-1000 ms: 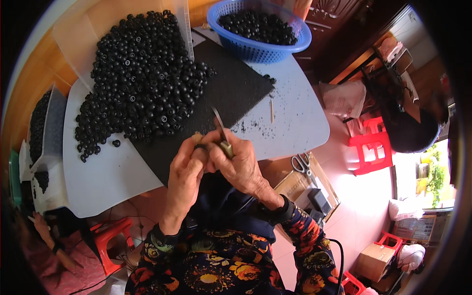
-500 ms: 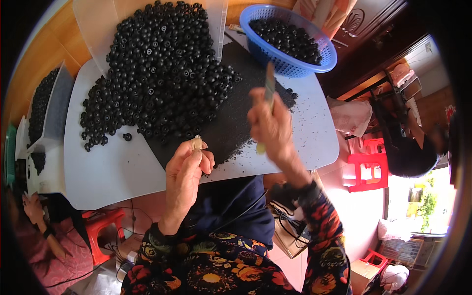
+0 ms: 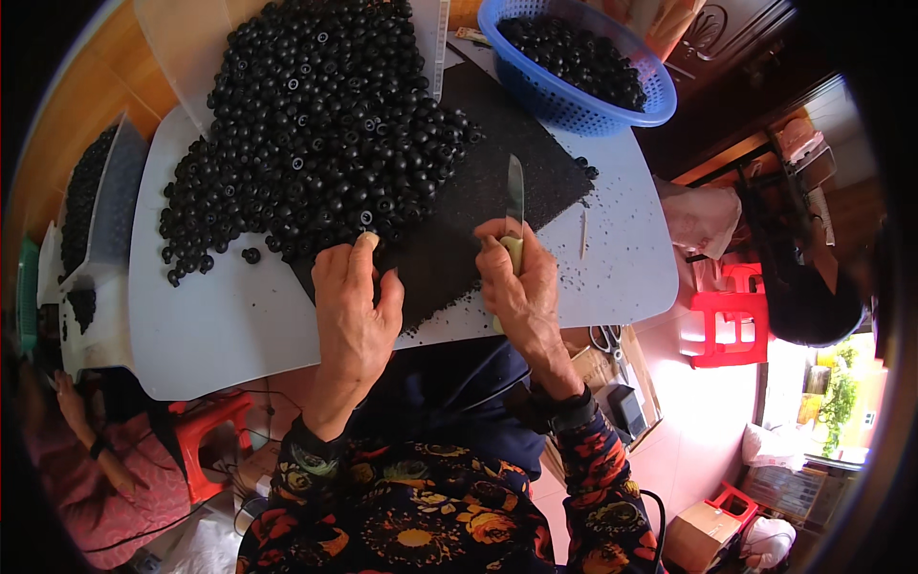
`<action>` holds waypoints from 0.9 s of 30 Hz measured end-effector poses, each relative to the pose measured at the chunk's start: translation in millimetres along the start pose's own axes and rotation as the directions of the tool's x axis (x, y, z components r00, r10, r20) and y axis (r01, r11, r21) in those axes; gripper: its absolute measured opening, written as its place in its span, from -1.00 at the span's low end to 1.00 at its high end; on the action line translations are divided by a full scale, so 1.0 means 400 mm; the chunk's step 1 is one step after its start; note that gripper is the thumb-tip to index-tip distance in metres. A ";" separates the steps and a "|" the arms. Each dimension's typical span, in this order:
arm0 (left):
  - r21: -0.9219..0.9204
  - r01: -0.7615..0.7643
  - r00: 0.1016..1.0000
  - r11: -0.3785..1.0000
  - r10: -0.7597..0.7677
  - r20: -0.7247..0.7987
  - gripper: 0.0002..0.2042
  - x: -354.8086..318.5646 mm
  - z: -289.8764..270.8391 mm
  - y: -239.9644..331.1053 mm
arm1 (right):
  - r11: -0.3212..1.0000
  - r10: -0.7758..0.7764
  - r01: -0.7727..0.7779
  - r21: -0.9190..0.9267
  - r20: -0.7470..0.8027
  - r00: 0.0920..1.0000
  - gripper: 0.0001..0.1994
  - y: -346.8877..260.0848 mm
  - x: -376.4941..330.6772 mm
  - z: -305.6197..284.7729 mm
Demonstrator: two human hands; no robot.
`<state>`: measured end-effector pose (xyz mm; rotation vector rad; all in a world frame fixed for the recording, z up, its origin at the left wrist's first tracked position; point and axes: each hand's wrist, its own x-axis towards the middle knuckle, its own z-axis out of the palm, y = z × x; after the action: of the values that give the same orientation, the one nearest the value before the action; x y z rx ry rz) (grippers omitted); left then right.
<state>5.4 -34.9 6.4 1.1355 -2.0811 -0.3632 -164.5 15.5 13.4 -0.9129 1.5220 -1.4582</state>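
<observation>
A big heap of small round black pieces (image 3: 306, 134) covers the far left of a white table (image 3: 220, 325). My left hand (image 3: 354, 301) reaches to the heap's near edge, its fingertips touching one black piece. My right hand (image 3: 521, 292) is closed on the pale handle of a knife (image 3: 514, 206), blade pointing away over a black mat (image 3: 478, 210). A blue basket (image 3: 636, 105) at the far right holds more black pieces.
A thin stick (image 3: 583, 234) lies on the table right of the mat among black crumbs. A white tray (image 3: 100, 206) of black pieces stands at the left. Scissors (image 3: 607, 340) lie on a box below; red stools (image 3: 727, 320) stand right. Another person (image 3: 96, 478) sits lower left.
My right hand came back from near the blue basket to the mat's near edge with the knife. My left hand moved forward to the heap's edge.
</observation>
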 end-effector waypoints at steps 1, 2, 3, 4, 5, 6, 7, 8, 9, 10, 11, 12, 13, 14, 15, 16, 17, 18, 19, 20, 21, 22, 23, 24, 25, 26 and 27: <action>0.036 0.027 0.999 0.999 -0.027 0.019 -0.68 0.004 0.001 0.004 | 1.000 -0.005 0.005 -0.014 0.014 1.000 -0.83 -0.003 -0.001 0.001; 0.039 0.021 1.000 0.999 -0.021 0.021 -0.68 0.008 0.002 0.002 | 1.000 -0.009 0.010 -0.027 0.027 1.000 -0.84 -0.004 -0.001 0.001; 0.018 0.014 1.000 1.000 -0.014 0.028 -0.69 0.012 0.005 -0.002 | 1.000 -0.011 0.011 -0.023 0.019 1.000 -0.84 -0.003 -0.001 -0.001; -0.002 0.007 0.999 1.000 -0.007 0.034 -0.69 0.015 0.006 -0.005 | 1.000 -0.014 0.014 -0.025 0.024 1.000 -0.84 -0.002 -0.001 -0.003; 0.024 -0.011 0.999 1.000 0.010 0.035 -0.70 0.018 0.008 -0.005 | 0.999 -0.017 0.018 -0.027 0.029 0.999 -0.85 0.000 -0.001 -0.006; 0.029 -0.018 0.999 0.999 0.017 0.037 -0.70 0.020 0.003 -0.004 | 1.000 -0.020 0.020 -0.019 0.026 0.999 -0.85 -0.001 0.000 -0.006; 0.035 -0.010 0.999 0.999 0.009 0.033 -0.69 0.021 -0.001 -0.003 | 0.999 -0.034 0.035 -0.042 0.035 0.999 -0.85 -0.002 0.002 -0.006; 0.041 -0.003 1.000 0.999 0.002 0.029 -0.69 0.021 -0.004 0.000 | 0.997 -0.047 0.050 -0.064 0.045 0.998 -0.85 -0.002 0.002 -0.005; 0.034 0.049 0.999 0.998 -0.049 0.020 -0.69 0.019 -0.002 0.004 | 0.997 -0.066 0.067 -0.039 0.046 0.997 -0.85 0.001 0.002 -0.005; 0.035 0.045 0.999 0.998 -0.045 0.020 -0.69 0.019 0.000 0.002 | 0.997 -0.068 0.069 -0.036 0.044 0.997 -0.85 0.005 0.001 -0.004; 0.062 0.013 1.000 0.998 -0.014 0.020 -0.70 0.020 0.001 -0.002 | 0.996 -0.076 0.077 -0.036 0.043 0.996 -0.85 0.009 0.001 -0.004; 0.085 -0.020 1.000 0.996 0.019 0.021 -0.70 0.023 0.005 -0.002 | 0.996 -0.084 0.085 -0.038 0.039 0.996 -0.85 0.010 0.000 -0.006; 0.084 -0.025 1.000 0.996 0.023 0.021 -0.70 0.024 0.010 -0.001 | 0.995 -0.086 0.088 -0.037 0.035 0.996 -0.85 0.009 -0.001 -0.009; 0.090 -0.023 0.999 0.996 0.020 0.030 -0.71 0.025 0.015 -0.001 | 0.995 -0.097 0.098 -0.029 0.027 0.995 -0.85 0.009 -0.003 -0.011; 0.103 -0.019 0.999 0.995 0.015 0.036 -0.72 0.024 0.015 -0.002 | 0.994 -0.109 0.109 -0.016 0.024 0.994 -0.85 0.008 -0.004 -0.010; 0.107 -0.020 0.999 0.994 0.017 0.034 -0.72 0.023 0.013 -0.006 | 0.994 -0.112 0.112 -0.012 0.025 0.993 -0.85 0.006 -0.005 -0.008; 0.133 -0.053 0.998 0.990 0.048 0.039 -0.71 0.021 0.009 -0.011 | 0.994 -0.109 0.110 -0.026 0.035 0.993 -0.85 0.004 -0.005 -0.006; 0.152 -0.087 0.996 0.984 0.081 0.048 -0.71 0.020 0.010 -0.012 | 0.993 -0.104 0.105 -0.046 0.039 0.994 -0.85 0.003 -0.005 -0.008; 0.149 -0.090 0.995 0.985 0.083 0.050 -0.71 0.018 0.011 -0.011 | 0.993 -0.104 0.105 -0.047 0.035 0.994 -0.85 0.002 -0.005 -0.009; 0.152 -0.103 0.994 0.983 0.095 0.058 -0.70 0.015 0.010 -0.009 | 0.992 -0.105 0.107 -0.061 0.027 0.994 -0.85 0.001 -0.005 -0.011; 0.159 -0.113 0.992 0.981 0.104 0.065 -0.70 0.011 0.007 -0.007 | 0.991 -0.108 0.109 -0.073 0.023 0.994 -0.85 0.000 -0.005 -0.010; 0.159 -0.113 0.993 0.981 0.103 0.064 -0.70 0.009 0.003 -0.005 | 0.991 -0.108 0.109 -0.073 0.024 0.994 -0.85 0.000 -0.005 -0.009; 0.164 -0.126 0.991 0.978 0.116 0.074 -0.70 0.008 -0.001 -0.001 | 0.991 -0.111 0.113 -0.071 0.023 0.994 -0.85 0.003 -0.004 -0.008; 0.166 -0.141 0.988 0.976 0.128 0.084 -0.71 0.008 -0.004 0.002 | 0.991 -0.115 0.116 -0.070 0.022 0.993 -0.84 0.006 -0.002 -0.008; 0.165 -0.140 0.988 0.976 0.127 0.083 -0.71 0.008 -0.006 0.007 | 0.991 -0.115 0.117 -0.071 0.023 0.993 -0.84 0.008 -0.002 -0.008; 0.154 -0.158 0.985 0.975 0.144 0.099 -0.72 0.009 -0.007 0.014 | 0.991 -0.119 0.121 -0.055 0.023 0.993 -0.84 0.010 -0.003 -0.009; 0.143 -0.176 0.980 0.974 0.160 0.115 -0.73 0.009 -0.009 0.017 | 0.992 -0.123 0.124 -0.037 0.023 0.992 -0.84 0.011 -0.004 -0.010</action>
<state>2.6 -33.7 14.5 1.0360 -2.3104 -0.1860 -167.2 18.9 9.3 -1.0587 1.5060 -1.5064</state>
